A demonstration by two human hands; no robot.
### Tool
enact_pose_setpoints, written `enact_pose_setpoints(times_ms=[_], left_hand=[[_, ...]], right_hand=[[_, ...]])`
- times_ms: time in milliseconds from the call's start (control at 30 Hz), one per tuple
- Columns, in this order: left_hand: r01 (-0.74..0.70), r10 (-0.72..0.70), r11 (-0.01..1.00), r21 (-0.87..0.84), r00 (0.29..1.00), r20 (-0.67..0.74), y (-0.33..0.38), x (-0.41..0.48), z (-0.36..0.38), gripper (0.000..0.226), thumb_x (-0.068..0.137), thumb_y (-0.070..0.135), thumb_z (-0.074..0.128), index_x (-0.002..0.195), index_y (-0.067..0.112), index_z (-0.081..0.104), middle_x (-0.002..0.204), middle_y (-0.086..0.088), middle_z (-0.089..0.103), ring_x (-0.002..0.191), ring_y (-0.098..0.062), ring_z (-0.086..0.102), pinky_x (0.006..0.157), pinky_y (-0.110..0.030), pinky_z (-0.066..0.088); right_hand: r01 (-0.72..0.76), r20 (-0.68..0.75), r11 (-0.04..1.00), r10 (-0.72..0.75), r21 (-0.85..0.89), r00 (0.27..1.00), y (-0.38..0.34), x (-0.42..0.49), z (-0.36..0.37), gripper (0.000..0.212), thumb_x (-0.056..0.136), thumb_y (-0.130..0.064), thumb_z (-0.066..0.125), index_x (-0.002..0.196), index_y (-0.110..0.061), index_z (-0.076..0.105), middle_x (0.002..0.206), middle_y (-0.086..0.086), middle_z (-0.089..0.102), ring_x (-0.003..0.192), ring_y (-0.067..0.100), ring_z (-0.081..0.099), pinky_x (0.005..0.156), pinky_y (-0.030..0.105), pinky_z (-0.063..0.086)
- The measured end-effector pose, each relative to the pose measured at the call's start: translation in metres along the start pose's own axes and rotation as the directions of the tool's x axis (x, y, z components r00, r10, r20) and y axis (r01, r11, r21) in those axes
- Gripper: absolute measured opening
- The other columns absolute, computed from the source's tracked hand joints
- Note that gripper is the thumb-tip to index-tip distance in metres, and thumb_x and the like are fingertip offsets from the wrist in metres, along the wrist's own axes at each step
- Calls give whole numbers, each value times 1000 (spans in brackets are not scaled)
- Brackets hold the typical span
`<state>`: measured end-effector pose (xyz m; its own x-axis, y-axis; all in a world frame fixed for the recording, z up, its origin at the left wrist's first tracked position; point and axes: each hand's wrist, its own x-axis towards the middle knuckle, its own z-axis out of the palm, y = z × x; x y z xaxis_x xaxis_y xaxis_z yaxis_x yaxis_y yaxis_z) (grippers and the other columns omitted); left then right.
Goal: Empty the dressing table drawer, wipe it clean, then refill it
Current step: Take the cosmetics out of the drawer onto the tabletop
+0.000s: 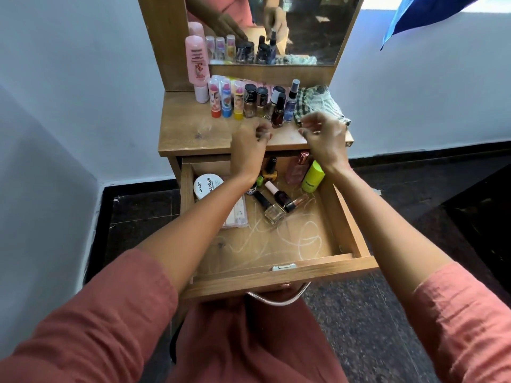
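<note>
Emptying looks about half done: the left hand (pixel 250 142) and right hand (pixel 323 138) hover loosely curled and empty, with small upright cosmetic bottles (pixel 255 102) beyond them on the wooden bench (pixel 188 128) and glass nail-polish bottles (pixel 276 201) below them in the open wooden drawer (pixel 276 276).

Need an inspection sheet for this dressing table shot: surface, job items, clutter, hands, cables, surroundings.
Surface: wooden tabletop, faint white smudges; mirror behind.
Job's things: drawer pulled open, white scribbles on its floor. Inside: white jar, green bottle, pink perfume bottle, loose nail polishes, flat case. On top: pink tube, three lip balms, bottle row, checked cloth bunched at right.
Clutter: nothing seen.
Hands: left hand and right hand above the tabletop's front edge, fingers loosely curled, nothing seen in them.
Cables: nothing seen.
Surroundings: white walls, dark floor, blue cloth upper right.
</note>
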<state>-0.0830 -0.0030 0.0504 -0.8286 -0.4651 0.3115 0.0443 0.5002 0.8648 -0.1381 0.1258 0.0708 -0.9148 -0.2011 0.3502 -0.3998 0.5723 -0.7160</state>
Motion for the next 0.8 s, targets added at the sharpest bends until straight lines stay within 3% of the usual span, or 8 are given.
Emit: enact_pose_setpoints(times_ms=[100, 200, 333, 400, 467, 567, 667, 800], left_hand=[[37, -37, 999, -19, 999, -5, -14, -22, -7, 12, 82, 0, 63, 93, 3, 66, 93, -8, 67, 83, -9, 60, 70, -5, 45], [121, -121, 992, -30, 993, -5, -29, -43, -7, 13, 80, -3, 62, 92, 2, 66, 93, -8, 67, 81, -10, 59, 71, -10, 46], [244, -244, 970, 12, 970, -10, -49, -59, 0, 23, 79, -10, 56, 99, 0, 63, 98, -15, 65, 82, -12, 54, 72, -15, 43], [305, -305, 952, 29, 952, 0, -56, -58, 4, 28, 78, -12, 56, 103, -1, 60, 103, -18, 63, 85, -15, 54, 74, -19, 43], [346, -348, 937, 52, 937, 23, -60, -55, 8, 32, 77, -10, 59, 107, 0, 60, 106, -18, 62, 92, -22, 59, 81, -26, 47], [357, -364, 929, 98, 930, 56, -62, -52, 13, 35, 75, -4, 66, 109, 1, 61, 108, -18, 64, 101, -28, 61, 89, -40, 49], [328, -343, 927, 180, 937, 60, -59, -51, 14, 31, 79, 4, 65, 110, 2, 63, 109, -19, 66, 103, -31, 60, 87, -39, 48], [322, -337, 922, 217, 941, 36, -55, -52, 12, 28, 82, 7, 63, 110, 2, 65, 108, -19, 67, 101, -32, 61, 81, -37, 46]], right_hand=[[-19, 68, 1000, 19, 12, 998, 4, -25, 4, 18, 84, 8, 55, 98, 4, 65, 97, 19, 66, 78, 16, 58, 67, 3, 47], [-62, 141, 998, 62, -5, 988, 13, -47, 15, 15, 84, 5, 56, 94, 1, 66, 95, 17, 68, 80, 22, 64, 74, 26, 57], [-109, 233, 991, 124, -75, 965, 27, -67, 34, 15, 84, 4, 56, 92, 0, 67, 89, 11, 66, 74, 18, 62, 65, 14, 54], [-119, 262, 984, 151, -136, 953, 35, -71, 44, 14, 82, 1, 57, 90, 1, 68, 95, 16, 68, 86, 27, 65, 78, 32, 54], [-158, 288, 969, 209, -192, 935, 39, -72, 52, 15, 84, -8, 58, 89, 2, 67, 98, 21, 68, 93, 34, 62, 80, 40, 51], [-181, 352, 923, 302, -339, 886, 39, -72, 61, 28, 86, -24, 58, 95, 2, 63, 101, 22, 64, 97, 37, 59, 75, 39, 48], [-153, 365, 869, 350, -471, 863, 37, -72, 67, 28, 89, -24, 53, 102, 1, 58, 110, 22, 60, 105, 38, 56, 79, 40, 46], [-173, 334, 851, 370, -496, 867, 34, -72, 69, 38, 91, -36, 50, 106, -2, 60, 112, 20, 61, 107, 37, 56, 82, 40, 46]])
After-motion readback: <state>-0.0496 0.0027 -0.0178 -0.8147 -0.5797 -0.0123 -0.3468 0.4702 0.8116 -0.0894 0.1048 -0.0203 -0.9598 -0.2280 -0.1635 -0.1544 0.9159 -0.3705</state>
